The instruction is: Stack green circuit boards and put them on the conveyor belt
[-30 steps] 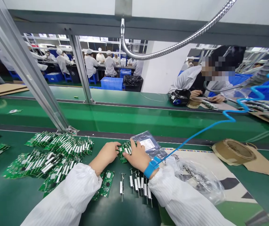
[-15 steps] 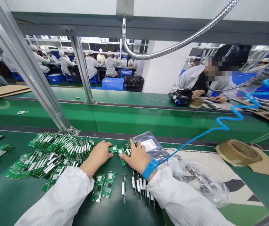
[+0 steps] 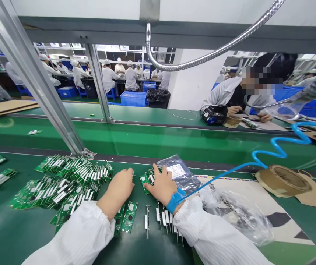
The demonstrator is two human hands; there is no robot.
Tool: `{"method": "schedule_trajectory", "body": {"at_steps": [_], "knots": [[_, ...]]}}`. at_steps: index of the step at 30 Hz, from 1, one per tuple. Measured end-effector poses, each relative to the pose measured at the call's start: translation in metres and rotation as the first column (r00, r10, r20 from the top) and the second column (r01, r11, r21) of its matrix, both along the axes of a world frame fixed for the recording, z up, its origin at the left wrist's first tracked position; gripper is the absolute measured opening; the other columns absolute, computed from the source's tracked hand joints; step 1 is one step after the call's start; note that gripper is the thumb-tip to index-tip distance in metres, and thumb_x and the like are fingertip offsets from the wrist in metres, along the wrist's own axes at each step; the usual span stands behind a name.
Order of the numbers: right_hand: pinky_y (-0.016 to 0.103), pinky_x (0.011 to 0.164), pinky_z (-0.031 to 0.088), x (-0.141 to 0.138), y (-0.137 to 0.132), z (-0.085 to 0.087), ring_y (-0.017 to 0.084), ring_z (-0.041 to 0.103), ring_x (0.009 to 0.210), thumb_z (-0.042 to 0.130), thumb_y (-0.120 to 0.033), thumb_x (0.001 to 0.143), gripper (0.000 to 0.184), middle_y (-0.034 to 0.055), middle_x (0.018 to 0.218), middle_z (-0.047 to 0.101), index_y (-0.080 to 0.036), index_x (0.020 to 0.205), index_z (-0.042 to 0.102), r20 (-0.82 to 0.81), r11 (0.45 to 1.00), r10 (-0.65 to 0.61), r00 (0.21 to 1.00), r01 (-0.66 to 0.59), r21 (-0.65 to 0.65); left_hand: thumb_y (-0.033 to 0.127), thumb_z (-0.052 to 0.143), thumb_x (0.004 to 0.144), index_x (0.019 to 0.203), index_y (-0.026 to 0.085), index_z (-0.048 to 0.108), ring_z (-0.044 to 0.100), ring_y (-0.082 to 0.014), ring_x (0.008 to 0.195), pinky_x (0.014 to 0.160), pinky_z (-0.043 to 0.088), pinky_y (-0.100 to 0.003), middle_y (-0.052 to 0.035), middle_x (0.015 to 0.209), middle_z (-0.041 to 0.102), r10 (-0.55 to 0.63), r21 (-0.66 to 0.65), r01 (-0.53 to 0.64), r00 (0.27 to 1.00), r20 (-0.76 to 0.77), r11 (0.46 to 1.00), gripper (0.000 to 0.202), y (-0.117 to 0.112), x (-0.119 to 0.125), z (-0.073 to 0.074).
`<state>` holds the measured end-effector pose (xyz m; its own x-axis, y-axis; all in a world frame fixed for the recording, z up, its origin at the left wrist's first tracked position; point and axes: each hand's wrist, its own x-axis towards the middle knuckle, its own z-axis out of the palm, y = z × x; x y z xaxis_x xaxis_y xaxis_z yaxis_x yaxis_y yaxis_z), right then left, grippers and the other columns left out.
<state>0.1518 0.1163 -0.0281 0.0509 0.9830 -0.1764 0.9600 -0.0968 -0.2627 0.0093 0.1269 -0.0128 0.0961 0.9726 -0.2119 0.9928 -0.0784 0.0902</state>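
Green workbench (image 3: 14, 235) fills 6 o'clock. Green conveyor belt (image 3: 147, 140) crosses centre, 9 to 3 o'clock. Slanted aluminium strut (image 3: 36, 84) from 10 o'clock down to bracket near centre-left; second upright post (image 3: 98, 82) at 11 o'clock. Grey overhead beam (image 3: 202, 36) spans 12 o'clock, flexible metal hose (image 3: 202, 59) curving beneath it. White wall (image 3: 188, 84) at 1 o'clock. Blue crates (image 3: 133, 98) and seated workers in white coats (image 3: 132, 77) far behind, 11 to 12 o'clock. Lighting bright, even.
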Motion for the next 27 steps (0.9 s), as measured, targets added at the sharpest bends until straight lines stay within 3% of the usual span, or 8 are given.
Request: {"method": "schedule_trajectory", "body": {"at_steps": [6,10,13,16,20,27], "knots": [[0.047,0.085,0.045,0.007,0.001,0.000,0.033,0.039,0.120,0.058,-0.046,0.079,0.072,0.0136,0.140,0.032,-0.023,0.138,0.026,-0.014,1.000,0.021,1.000,-0.021,0.007,0.031,0.055,0.085,0.119,0.019,0.049,0.059,-0.0226,0.099,0.081,0.050,-0.044,-0.0085,0.119,0.056,-0.023,-0.011,0.025,0.989,0.149,1.000,0.037,-0.005,0.018,-0.009],[0.050,0.082,0.045,0.012,-0.002,0.006,0.039,0.034,0.123,0.062,-0.044,0.076,0.074,0.0186,0.144,0.026,-0.023,0.138,0.028,-0.019,0.996,0.062,0.998,-0.061,0.059,0.030,0.055,0.085,0.120,0.020,0.048,0.058,-0.0228,0.100,0.082,0.050,-0.044,-0.0086,0.121,0.055,-0.035,-0.016,0.039,0.976,0.216,0.999,0.037,0.000,0.014,-0.011],[0.050,0.093,0.036,0.010,-0.005,0.010,0.036,0.023,0.130,0.067,-0.040,0.073,0.060,0.0129,0.148,0.021,-0.028,0.128,0.044,-0.007,0.975,0.177,0.984,-0.174,0.138,0.030,0.054,0.086,0.115,0.019,0.052,0.058,-0.0221,0.100,0.084,0.049,-0.044,-0.0078,0.117,0.057,-0.034,-0.022,0.040,0.968,0.250,0.999,0.032,0.003,0.010,-0.010],[0.049,0.099,0.030,0.006,-0.003,0.011,0.033,0.023,0.130,0.069,-0.034,0.072,0.041,0.0084,0.147,0.025,-0.025,0.110,0.058,0.020,0.952,0.257,0.966,-0.256,0.169,0.030,0.054,0.086,0.112,0.018,0.054,0.059,-0.0213,0.097,0.083,0.049,-0.044,-0.0071,0.113,0.060,-0.018,-0.033,0.028,0.962,0.273,0.999,0.029,0.004,0.007,-0.009],[0.050,0.089,0.040,0.007,0.002,0.008,0.034,0.032,0.125,0.066,-0.036,0.075,0.040,0.0087,0.140,0.034,-0.021,0.111,0.057,0.037,0.959,0.249,0.968,-0.251,0.133,0.030,0.054,0.085,0.113,0.018,0.054,0.059,-0.0220,0.099,0.084,0.048,-0.045,-0.0073,0.114,0.059,-0.004,-0.048,0.020,0.953,0.304,0.999,0.030,0.004,0.008,-0.011],[0.050,0.100,0.028,0.005,0.006,0.008,0.031,0.023,0.130,0.064,-0.036,0.077,0.034,0.0061,0.145,0.029,-0.019,0.106,0.060,0.094,0.937,0.304,0.948,-0.316,0.151,0.030,0.054,0.086,0.113,0.018,0.054,0.060,-0.0202,0.093,0.079,0.051,-0.041,-0.0069,0.111,0.060,0.050,-0.100,-0.014,0.928,0.369,0.995,0.030,0.006,0.010,-0.012]]}}
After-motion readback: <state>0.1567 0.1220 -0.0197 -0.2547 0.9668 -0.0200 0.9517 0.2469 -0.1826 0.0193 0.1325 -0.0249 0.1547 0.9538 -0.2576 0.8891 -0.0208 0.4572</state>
